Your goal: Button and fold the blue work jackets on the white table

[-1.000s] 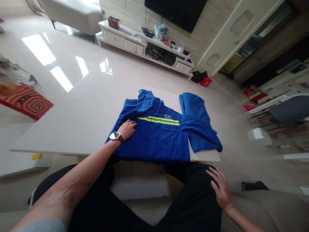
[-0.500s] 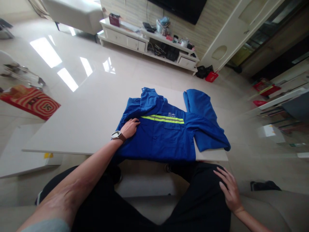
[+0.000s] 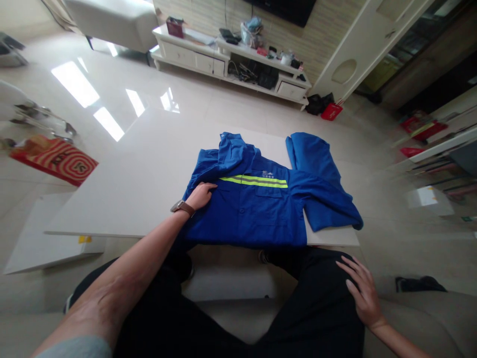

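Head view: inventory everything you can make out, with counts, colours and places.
jacket: 1, blue with yellow stripe, on the table
folded cloth: 1, blue, table's right end
table: 1, white, centre
paper bag: 1, red and tan, left of the table
cabinet: 1, white, along far wall
clutter: several, mixed, on the cabinet, largely unclear
screen: 1, black, above the cabinet
door: 1, white, right of the cabinet
red bag: 1, red, by cabinet's right end
seat: 1, pale grey, far left
watch: 1, brown strap, left wrist
trousers: 1 pair, black, lower middle
left hand: 1, bare, on the jacket
right hand: 1, bare, on the trousers
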Demonstrator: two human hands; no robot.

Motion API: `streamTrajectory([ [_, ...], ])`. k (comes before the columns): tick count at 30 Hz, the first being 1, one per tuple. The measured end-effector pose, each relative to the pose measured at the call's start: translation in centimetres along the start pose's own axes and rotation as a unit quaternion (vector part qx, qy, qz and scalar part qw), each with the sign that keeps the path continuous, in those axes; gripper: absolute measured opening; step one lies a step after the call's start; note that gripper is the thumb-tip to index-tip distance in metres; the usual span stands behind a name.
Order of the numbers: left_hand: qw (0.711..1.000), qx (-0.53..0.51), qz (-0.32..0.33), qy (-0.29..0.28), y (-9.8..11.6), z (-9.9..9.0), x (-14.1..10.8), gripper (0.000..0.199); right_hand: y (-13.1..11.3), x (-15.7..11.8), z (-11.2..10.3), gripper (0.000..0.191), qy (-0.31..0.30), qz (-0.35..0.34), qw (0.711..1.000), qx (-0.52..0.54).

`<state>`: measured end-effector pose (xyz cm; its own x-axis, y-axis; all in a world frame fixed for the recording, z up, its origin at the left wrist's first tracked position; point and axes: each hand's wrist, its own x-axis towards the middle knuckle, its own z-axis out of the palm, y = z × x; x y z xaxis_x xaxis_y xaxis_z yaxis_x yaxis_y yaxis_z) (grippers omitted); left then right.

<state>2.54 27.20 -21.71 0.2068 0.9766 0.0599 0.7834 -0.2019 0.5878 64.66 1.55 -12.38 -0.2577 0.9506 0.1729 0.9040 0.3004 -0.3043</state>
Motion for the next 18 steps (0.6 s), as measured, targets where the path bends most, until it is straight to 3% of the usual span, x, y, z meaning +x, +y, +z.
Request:
streamTrajectory([
  [11,0.993,0.113,0.019,-0.024,1.9,0.1,-1.5,0.065,-0.2,0.1,-0.1,0.044,-0.001,-0.003,1.000,-0.004],
  [18,0.992,0.124,0.000,-0.021,2.8,0.3,-1.6,0.059,-0.1,-0.1,-0.1,0.044,-0.003,0.005,1.000,0.000],
])
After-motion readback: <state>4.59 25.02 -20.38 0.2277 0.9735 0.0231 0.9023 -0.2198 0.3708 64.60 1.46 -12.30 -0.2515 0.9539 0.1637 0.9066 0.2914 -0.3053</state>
